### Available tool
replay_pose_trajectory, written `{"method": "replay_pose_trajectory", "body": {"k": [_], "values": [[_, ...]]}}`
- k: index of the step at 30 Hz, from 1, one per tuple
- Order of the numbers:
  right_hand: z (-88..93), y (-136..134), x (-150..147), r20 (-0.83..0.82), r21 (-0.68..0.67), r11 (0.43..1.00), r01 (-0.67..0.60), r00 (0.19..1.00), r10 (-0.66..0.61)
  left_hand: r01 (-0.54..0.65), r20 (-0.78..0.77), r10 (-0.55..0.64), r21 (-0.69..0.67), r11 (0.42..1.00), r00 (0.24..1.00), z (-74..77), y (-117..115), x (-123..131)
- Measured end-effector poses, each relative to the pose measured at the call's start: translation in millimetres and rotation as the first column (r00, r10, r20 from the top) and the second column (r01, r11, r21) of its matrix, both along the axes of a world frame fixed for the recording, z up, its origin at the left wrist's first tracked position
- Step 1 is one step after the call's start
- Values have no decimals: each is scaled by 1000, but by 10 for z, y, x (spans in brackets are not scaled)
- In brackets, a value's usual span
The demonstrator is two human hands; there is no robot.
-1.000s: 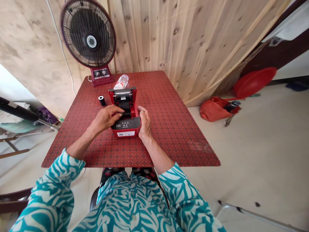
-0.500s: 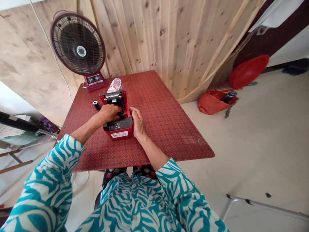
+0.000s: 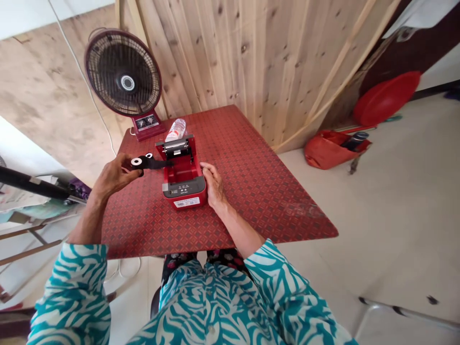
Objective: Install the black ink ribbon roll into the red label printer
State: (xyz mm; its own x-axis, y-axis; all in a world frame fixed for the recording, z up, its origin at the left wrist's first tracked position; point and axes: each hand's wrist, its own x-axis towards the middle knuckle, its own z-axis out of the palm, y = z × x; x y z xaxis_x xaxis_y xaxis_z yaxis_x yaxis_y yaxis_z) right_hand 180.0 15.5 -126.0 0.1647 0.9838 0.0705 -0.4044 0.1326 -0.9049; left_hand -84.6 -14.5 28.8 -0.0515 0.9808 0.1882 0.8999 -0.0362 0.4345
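Observation:
A small red printer (image 3: pixel 183 172) with its lid raised stands on the red patterned table (image 3: pixel 251 191). My left hand (image 3: pixel 113 175) is lifted to the left of it and grips a black roll (image 3: pixel 137 162), from which a black strip trails toward the open bay. A second black roll (image 3: pixel 149 156) shows just behind the first. My right hand (image 3: pixel 214 184) rests against the printer's right side, fingers curled along its casing.
A maroon table fan (image 3: pixel 124 81) stands at the table's far left corner, with a plastic bottle (image 3: pixel 177 129) lying behind the printer. A wooden wall rises behind. On the floor to the right lie a red bag (image 3: pixel 330 148) and a red basin (image 3: pixel 386 96).
My left hand has come out of the printer's bay and moved left, carrying the black roll with its strip trailing. My right hand has stayed at the printer's side.

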Motion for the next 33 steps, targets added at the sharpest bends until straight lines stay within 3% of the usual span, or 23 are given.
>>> {"method": "replay_pose_trajectory", "body": {"k": [3,7,12,15,20,23,27,30,33], "values": [[-29,26,4,-4,-4,1000,6,1000,-6,-98,30,99,-38,994,995,-275,120,-286],[-53,39,17,6,-6,1000,9,1000,-9,-231,10,233,-90,969,972,-622,275,-486],[-50,25,32,2,-48,999,2,1000,-2,-184,-36,182,-88,979,983,-841,325,-594],[-39,13,44,-9,-71,997,-9,1000,8,-143,-97,130,-141,980,987,-854,318,-661],[-13,-7,60,-10,-76,997,-17,1000,16,-67,13,69,-90,994,998,-713,481,-687],[3,-11,58,-13,-79,997,-7,1000,6,-44,-11,44,-79,996,999,-614,752,-549],[15,-7,51,-22,-89,996,-6,1000,4,-66,-114,42,-211,975,993,-567,1113,-307],[22,-3,44,-12,-86,996,-6,1000,4,-50,-143,14,-251,967,990,-580,1217,-202],[38,-2,39,-20,-74,997,-9,1000,8,-41,-94,22,-207,978,995,-592,1182,-190]]}}
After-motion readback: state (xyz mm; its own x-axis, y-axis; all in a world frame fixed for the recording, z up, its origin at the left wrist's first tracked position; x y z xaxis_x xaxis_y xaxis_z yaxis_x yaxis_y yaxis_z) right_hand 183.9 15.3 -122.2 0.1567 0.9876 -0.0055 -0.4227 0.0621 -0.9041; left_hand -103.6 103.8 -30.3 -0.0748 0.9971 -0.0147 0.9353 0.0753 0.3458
